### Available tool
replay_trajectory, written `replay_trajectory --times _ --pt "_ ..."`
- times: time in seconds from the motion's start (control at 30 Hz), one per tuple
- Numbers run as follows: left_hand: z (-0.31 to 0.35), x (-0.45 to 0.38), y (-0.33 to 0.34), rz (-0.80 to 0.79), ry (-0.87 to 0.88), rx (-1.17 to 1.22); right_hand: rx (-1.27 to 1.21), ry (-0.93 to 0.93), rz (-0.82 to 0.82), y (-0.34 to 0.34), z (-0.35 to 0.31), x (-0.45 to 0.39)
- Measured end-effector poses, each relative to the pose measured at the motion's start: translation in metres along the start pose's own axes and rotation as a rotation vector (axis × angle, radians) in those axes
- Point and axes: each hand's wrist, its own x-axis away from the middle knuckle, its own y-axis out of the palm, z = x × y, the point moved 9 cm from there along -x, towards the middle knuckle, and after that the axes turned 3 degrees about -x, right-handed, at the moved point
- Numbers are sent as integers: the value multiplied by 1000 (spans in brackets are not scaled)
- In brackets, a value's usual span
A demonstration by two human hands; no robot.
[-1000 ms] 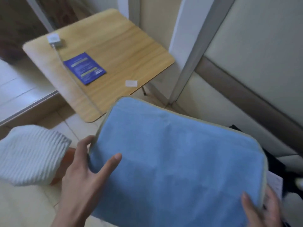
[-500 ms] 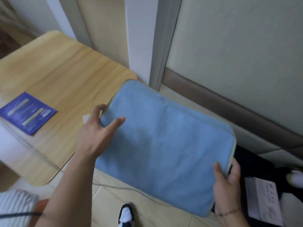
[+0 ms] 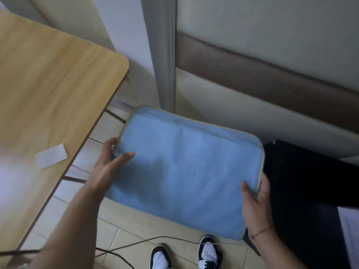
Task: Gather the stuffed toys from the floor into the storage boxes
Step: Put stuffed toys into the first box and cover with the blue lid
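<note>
A large flat blue cushion (image 3: 186,166) with a pale piped edge fills the middle of the head view, held above the tiled floor. My left hand (image 3: 108,167) grips its left edge, thumb on top and fingers wrapped around the side. My right hand (image 3: 254,200) grips its lower right corner, a thin bracelet on the wrist. No stuffed toy and no storage box is in view.
A wooden table (image 3: 54,90) with a small white slip (image 3: 51,156) stands at the left. A padded wall panel (image 3: 272,55) and a grey post (image 3: 165,55) rise behind. A black item (image 3: 310,191) lies at the right. A cable (image 3: 155,239) crosses the floor by my shoes (image 3: 184,255).
The view has swung right and down; the table's blue booklet has left the frame. The cushion has dropped toward the floor near the wall, both hands holding it throughout.
</note>
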Motion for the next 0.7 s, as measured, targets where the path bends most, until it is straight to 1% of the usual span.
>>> replay_trajectory --times 0.1,0.17,0.23,0.3,0.33,0.37,0.4,0.43,0.47,0.5,0.57,0.6,0.63,0.67,0.7 --pt "-16 -38 12 -1 -6 46 23 41 -17 18 18 -30" --pt "-21 -68 26 -34 5 48 30 56 -9 27 26 -52" --pt "-25 -97 48 -97 19 -5 35 85 25 31 40 -73" --pt "-47 -123 70 -152 19 -73 59 158 64 39 62 -92" --pt "-64 -131 80 -184 -1 -149 80 204 99 43 75 -99" --pt "-84 -136 92 -240 -16 -279 110 247 143 47 86 -107" --pt "-102 -139 101 -292 -16 -491 156 288 182 51 94 -112" --pt "-116 -141 105 -307 8 -708 216 325 209 56 99 -116" --pt "-122 -142 105 -263 51 -834 282 354 224 61 101 -116" --pt "-122 -140 100 -183 84 -856 355 354 232 66 99 -113" --pt "-126 -128 90 2 81 -805 544 219 241 71 82 -100" --pt "-132 -120 87 68 46 -778 610 141 253 73 74 -88" --pt "-141 -111 87 102 -8 -723 612 121 277 71 75 -74" --pt "-154 -104 88 116 -77 -614 563 193 312 66 82 -56" --pt "-167 -99 91 115 -151 -455 455 338 357 62 99 -41"
